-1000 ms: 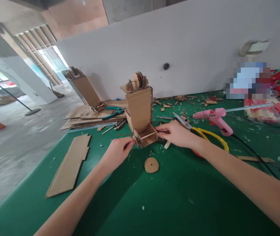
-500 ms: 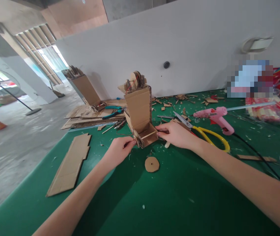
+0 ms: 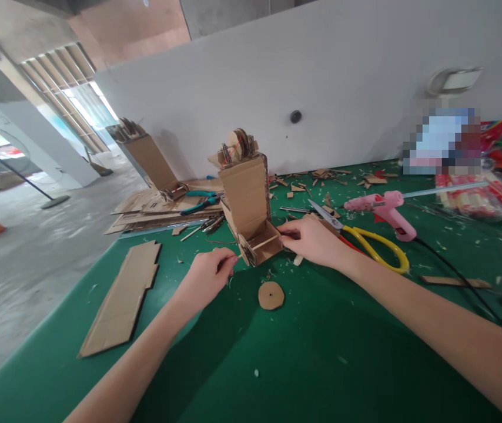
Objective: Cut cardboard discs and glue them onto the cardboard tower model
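Observation:
An upright cardboard model (image 3: pixel 246 194) stands on the green table, with cardboard discs (image 3: pixel 243 144) and red thread at its top. A thin wooden stick (image 3: pixel 267 242) crosses the open box at its base and pokes out on the left. My left hand (image 3: pixel 207 275) pinches that protruding end, a little away from the box wall. My right hand (image 3: pixel 310 239) is closed at the right side of the base, thumb and forefinger against the cardboard; its fingertips are partly hidden. Just in front of the model lies a loose cardboard disc (image 3: pixel 271 295) with a centre hole.
Yellow-handled scissors (image 3: pixel 378 249) and a pink glue gun (image 3: pixel 385 210) lie to the right. Teal-handled pliers (image 3: pixel 200 202) and stacked cardboard sheets (image 3: pixel 145 205) are behind on the left, beside a second cardboard model (image 3: pixel 151 164). A notched cardboard piece (image 3: pixel 121 299) lies front left.
My left hand has drawn slightly left from the model, and more of the stick's end now shows between fingers and box. The right hand stays at the base.

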### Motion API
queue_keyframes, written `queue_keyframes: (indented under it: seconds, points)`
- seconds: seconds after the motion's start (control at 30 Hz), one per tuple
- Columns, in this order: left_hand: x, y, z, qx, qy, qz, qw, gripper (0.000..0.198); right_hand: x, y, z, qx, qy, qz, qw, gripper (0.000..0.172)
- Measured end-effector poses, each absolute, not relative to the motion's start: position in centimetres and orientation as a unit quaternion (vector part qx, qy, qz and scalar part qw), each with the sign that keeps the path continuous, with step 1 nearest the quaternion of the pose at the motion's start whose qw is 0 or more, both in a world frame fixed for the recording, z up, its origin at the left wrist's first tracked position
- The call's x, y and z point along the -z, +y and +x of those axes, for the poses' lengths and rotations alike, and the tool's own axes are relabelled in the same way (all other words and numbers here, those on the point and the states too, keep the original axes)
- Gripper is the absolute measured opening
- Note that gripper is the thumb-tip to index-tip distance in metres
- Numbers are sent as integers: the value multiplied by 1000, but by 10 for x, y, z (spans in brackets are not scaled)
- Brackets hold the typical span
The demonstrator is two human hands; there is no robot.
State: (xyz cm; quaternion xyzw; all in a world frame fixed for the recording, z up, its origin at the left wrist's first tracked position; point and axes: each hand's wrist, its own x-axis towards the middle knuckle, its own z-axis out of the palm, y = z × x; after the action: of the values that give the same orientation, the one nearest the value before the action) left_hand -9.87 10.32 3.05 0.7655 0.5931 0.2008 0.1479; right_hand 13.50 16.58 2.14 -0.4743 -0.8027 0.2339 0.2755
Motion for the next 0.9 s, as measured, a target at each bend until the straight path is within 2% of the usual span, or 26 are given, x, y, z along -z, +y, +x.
queue_keyframes:
  seconds: [0.2,0.6,0.9]
  points:
    - [-28,106,-95,-196,578,783,119,30,-16,168,135,-262,-801,-458,283,22]
    - [-19,110,-91,-213,602,754,153,35,-10,174,138,-309,-788,-444,295,25]
    - [-10,113,-88,-233,624,727,164,41,-1,180,141,-368,-756,-443,310,35]
